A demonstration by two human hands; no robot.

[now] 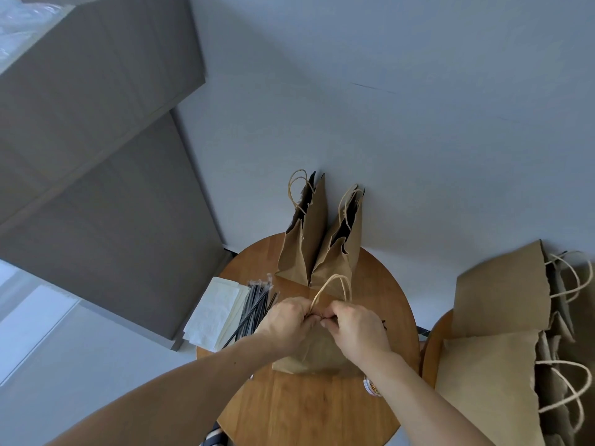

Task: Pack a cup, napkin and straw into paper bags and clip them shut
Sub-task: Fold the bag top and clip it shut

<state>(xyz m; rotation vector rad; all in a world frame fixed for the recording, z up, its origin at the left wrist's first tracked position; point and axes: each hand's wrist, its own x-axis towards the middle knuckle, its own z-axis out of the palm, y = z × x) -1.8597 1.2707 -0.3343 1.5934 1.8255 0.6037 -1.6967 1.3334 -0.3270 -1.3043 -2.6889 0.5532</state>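
The left hand (286, 323) and the right hand (357, 329) are meeting over the top of an upright brown paper bag (318, 352), fingers of both curling in and pinching its upper edge together. The bag's pale twisted paper handle (336, 276) is looping up just behind the knuckles. This bag is standing near the middle of the round brown wooden desk (309, 410), with bare wood showing in front of it towards the near rim.

At the far rim, two more upright brown paper bags (306, 239) are leaning side by side against the white wall (386, 123), just behind the held bag. Along the left rim, a stack of white paper napkins (214, 312) is overhanging the edge slightly, and a bundle of black wrapped straws (254, 304) is lying just beside it, the ends close to the left hand. A small round object (372, 386) is peeking out under the right forearm; what it is cannot be told.

To the right, a pile of flat brown paper bags (502, 291) is resting on a second wooden surface (433, 346) just beside the desk. A tall grey cabinet (96, 188) is filling the left of the room.
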